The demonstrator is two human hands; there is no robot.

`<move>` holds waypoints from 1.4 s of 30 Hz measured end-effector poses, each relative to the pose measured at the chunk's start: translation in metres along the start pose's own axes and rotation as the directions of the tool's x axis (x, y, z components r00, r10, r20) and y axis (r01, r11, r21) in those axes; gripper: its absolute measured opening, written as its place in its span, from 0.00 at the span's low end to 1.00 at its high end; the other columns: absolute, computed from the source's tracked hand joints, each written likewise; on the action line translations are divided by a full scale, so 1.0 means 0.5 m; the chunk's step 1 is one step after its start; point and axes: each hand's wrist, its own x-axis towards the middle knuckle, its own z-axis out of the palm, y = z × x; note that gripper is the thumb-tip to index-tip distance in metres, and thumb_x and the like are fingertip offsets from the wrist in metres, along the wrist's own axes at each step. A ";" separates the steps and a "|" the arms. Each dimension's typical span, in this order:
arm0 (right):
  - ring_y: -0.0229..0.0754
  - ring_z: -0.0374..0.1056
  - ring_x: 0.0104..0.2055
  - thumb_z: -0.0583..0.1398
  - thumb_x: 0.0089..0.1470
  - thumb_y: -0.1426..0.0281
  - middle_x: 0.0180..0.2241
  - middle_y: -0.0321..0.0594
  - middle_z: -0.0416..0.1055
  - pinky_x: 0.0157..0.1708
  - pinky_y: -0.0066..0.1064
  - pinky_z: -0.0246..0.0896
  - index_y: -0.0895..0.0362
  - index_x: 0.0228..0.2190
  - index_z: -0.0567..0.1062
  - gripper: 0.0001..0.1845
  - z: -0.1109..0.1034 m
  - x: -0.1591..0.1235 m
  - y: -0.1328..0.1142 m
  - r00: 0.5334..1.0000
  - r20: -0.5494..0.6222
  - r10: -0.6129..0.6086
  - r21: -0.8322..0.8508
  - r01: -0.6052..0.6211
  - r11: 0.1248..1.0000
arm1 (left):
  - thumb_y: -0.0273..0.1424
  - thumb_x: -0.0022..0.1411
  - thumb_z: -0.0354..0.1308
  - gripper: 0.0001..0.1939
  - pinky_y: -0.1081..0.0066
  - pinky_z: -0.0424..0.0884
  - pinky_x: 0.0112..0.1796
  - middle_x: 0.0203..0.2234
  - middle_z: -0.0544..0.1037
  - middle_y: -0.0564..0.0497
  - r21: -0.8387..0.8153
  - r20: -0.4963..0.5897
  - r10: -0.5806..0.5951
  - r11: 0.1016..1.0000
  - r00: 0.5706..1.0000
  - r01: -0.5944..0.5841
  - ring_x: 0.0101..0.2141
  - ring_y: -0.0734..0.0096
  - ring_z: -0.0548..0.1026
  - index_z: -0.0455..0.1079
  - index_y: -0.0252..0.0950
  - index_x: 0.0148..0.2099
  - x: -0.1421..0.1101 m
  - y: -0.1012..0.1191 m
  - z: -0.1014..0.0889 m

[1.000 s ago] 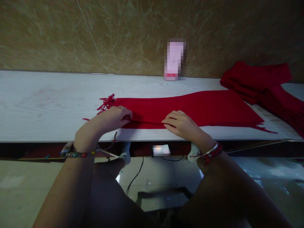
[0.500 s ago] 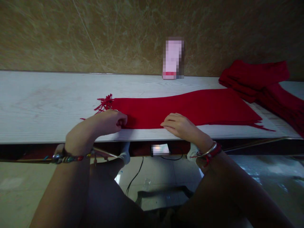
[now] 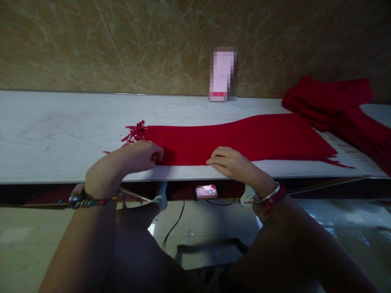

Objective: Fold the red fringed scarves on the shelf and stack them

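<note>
A folded red scarf point(image 3: 244, 136) with fringed ends lies lengthwise along the white wood-grain table. Its left fringe spreads in loose strands beside my left wrist. My left hand point(image 3: 140, 156) rests on the scarf's near left part, fingers curled down and closed at the near edge; the thumb and index finger show, the rest is hidden. Near the middle of the same edge, my right hand point(image 3: 227, 160) has its fingers drawn together on the cloth, in a pinch.
More folded red scarves point(image 3: 330, 99) are heaped at the right against the marbled wall point(image 3: 122, 44). A pink, blurred-out upright object point(image 3: 222, 75) leans on that wall. Below the table edge, a phone-like lit device point(image 3: 207, 191) sits on a dark ledge with a cable point(image 3: 175, 228).
Both hands and the scarf stay practically still. The picture on the lit device below the table is different.
</note>
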 end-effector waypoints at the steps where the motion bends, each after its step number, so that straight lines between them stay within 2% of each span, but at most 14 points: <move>1: 0.41 0.65 0.35 0.53 0.59 0.74 0.31 0.43 0.73 0.38 0.33 0.61 0.60 0.33 0.78 0.13 -0.001 0.000 -0.001 1.000 0.003 0.004 0.000 -0.004 1.000 | 0.25 0.47 0.47 0.12 0.73 0.65 0.27 0.26 0.77 0.50 -0.013 -0.004 0.007 1.000 1.000 -0.007 0.25 0.71 0.72 0.72 0.37 0.31 -0.001 -0.001 0.000; 4: 0.41 0.65 0.35 0.53 0.59 0.74 0.31 0.43 0.73 0.38 0.33 0.61 0.60 0.33 0.78 0.13 -0.002 0.000 -0.002 0.999 0.005 0.031 -0.012 -0.031 0.999 | 0.31 0.51 0.50 0.13 0.72 0.68 0.32 0.31 0.78 0.49 -0.053 -0.036 0.059 0.997 0.998 -0.061 0.30 0.69 0.74 0.73 0.36 0.37 0.001 0.003 0.000; 7: 0.41 0.65 0.35 0.53 0.59 0.74 0.31 0.42 0.73 0.38 0.34 0.60 0.58 0.33 0.78 0.13 -0.002 0.000 -0.002 0.998 0.004 0.065 -0.033 -0.065 0.997 | 0.38 0.58 0.48 0.19 0.66 0.69 0.43 0.40 0.76 0.45 -0.003 -0.184 0.087 0.996 0.979 -0.089 0.39 0.64 0.74 0.71 0.35 0.46 0.014 0.023 0.004; 10: 0.42 0.66 0.36 0.54 0.59 0.72 0.32 0.43 0.73 0.39 0.35 0.60 0.59 0.33 0.78 0.12 0.001 0.000 -0.002 0.998 0.000 0.066 -0.029 -0.066 0.997 | 0.40 0.62 0.45 0.25 0.61 0.64 0.51 0.51 0.69 0.40 0.058 -0.305 0.100 0.995 0.947 -0.086 0.50 0.58 0.69 0.66 0.33 0.56 0.034 0.058 0.018; 12: 0.42 0.66 0.36 0.54 0.59 0.70 0.33 0.43 0.74 0.40 0.36 0.60 0.59 0.34 0.78 0.12 0.001 0.001 -0.003 0.997 0.003 0.072 -0.013 -0.072 0.997 | 0.42 0.63 0.46 0.28 0.58 0.59 0.55 0.59 0.61 0.39 0.045 -0.265 0.076 0.997 0.961 -0.067 0.58 0.54 0.61 0.60 0.35 0.61 0.043 0.081 0.030; 14: 0.42 0.67 0.37 0.55 0.59 0.69 0.33 0.43 0.74 0.40 0.37 0.60 0.58 0.34 0.79 0.12 -0.003 0.002 -0.004 0.995 -0.003 0.097 0.002 -0.097 0.995 | 0.43 0.64 0.46 0.30 0.54 0.54 0.57 0.64 0.52 0.41 0.008 -0.154 -0.004 1.000 0.988 0.006 0.62 0.50 0.51 0.53 0.38 0.65 0.047 0.098 0.037; 16: 0.42 0.67 0.37 0.55 0.59 0.69 0.33 0.42 0.74 0.40 0.37 0.60 0.57 0.33 0.79 0.12 -0.012 0.004 -0.002 0.991 -0.027 0.130 0.023 -0.129 0.991 | 0.43 0.65 0.45 0.31 0.53 0.51 0.58 0.66 0.46 0.43 -0.016 -0.057 -0.072 0.997 0.996 0.071 0.64 0.51 0.45 0.49 0.39 0.67 0.045 0.105 0.040; 19: 0.42 0.68 0.38 0.55 0.58 0.71 0.33 0.42 0.75 0.40 0.36 0.62 0.56 0.32 0.79 0.12 -0.030 0.015 0.012 0.975 -0.090 0.202 0.069 -0.196 0.978 | 0.42 0.66 0.45 0.30 0.57 0.50 0.59 0.67 0.45 0.44 -0.023 -0.023 -0.053 0.998 0.998 0.052 0.64 0.54 0.46 0.48 0.40 0.67 0.040 0.098 0.036; 23: 0.44 0.69 0.39 0.57 0.55 0.72 0.35 0.43 0.76 0.42 0.36 0.62 0.57 0.33 0.79 0.10 -0.050 0.069 0.055 0.932 -0.132 0.338 0.076 -0.331 0.941 | 0.40 0.67 0.44 0.26 0.61 0.55 0.57 0.64 0.53 0.43 -0.029 -0.071 -0.036 0.999 0.997 0.034 0.61 0.56 0.55 0.54 0.40 0.65 0.038 0.077 0.035; 27: 0.45 0.69 0.41 0.55 0.54 0.74 0.36 0.45 0.76 0.43 0.36 0.60 0.60 0.34 0.80 0.13 -0.046 0.170 0.098 0.900 -0.032 0.435 0.005 -0.435 0.900 | 0.37 0.67 0.42 0.23 0.61 0.64 0.52 0.59 0.62 0.42 0.000 -0.126 -0.120 0.993 0.985 0.121 0.55 0.55 0.65 0.58 0.42 0.63 0.036 0.067 0.038; 32: 0.45 0.68 0.46 0.54 0.54 0.76 0.42 0.49 0.76 0.47 0.35 0.58 0.63 0.41 0.78 0.16 0.000 0.271 0.116 0.882 0.149 0.446 -0.121 -0.432 0.894 | 0.36 0.66 0.44 0.23 0.60 0.65 0.49 0.56 0.63 0.42 0.026 -0.133 -0.175 0.983 0.976 0.180 0.53 0.54 0.65 0.58 0.43 0.62 0.032 0.075 0.030; 37: 0.44 0.69 0.45 0.58 0.51 0.75 0.44 0.47 0.75 0.44 0.32 0.60 0.61 0.43 0.77 0.17 0.039 0.300 0.118 0.810 0.336 0.480 -0.167 -0.450 0.877 | 0.35 0.66 0.45 0.23 0.61 0.65 0.49 0.56 0.64 0.42 0.023 -0.130 -0.177 0.983 0.976 0.182 0.53 0.53 0.65 0.59 0.43 0.62 0.032 0.080 0.026; 42: 0.42 0.69 0.39 0.60 0.48 0.76 0.39 0.45 0.76 0.36 0.30 0.59 0.60 0.39 0.78 0.14 0.034 0.309 0.112 0.755 0.420 0.504 -0.186 -0.472 0.862 | 0.36 0.67 0.45 0.21 0.60 0.65 0.48 0.55 0.64 0.42 0.027 -0.154 -0.159 0.986 0.975 0.165 0.53 0.53 0.66 0.61 0.42 0.61 0.031 0.081 0.027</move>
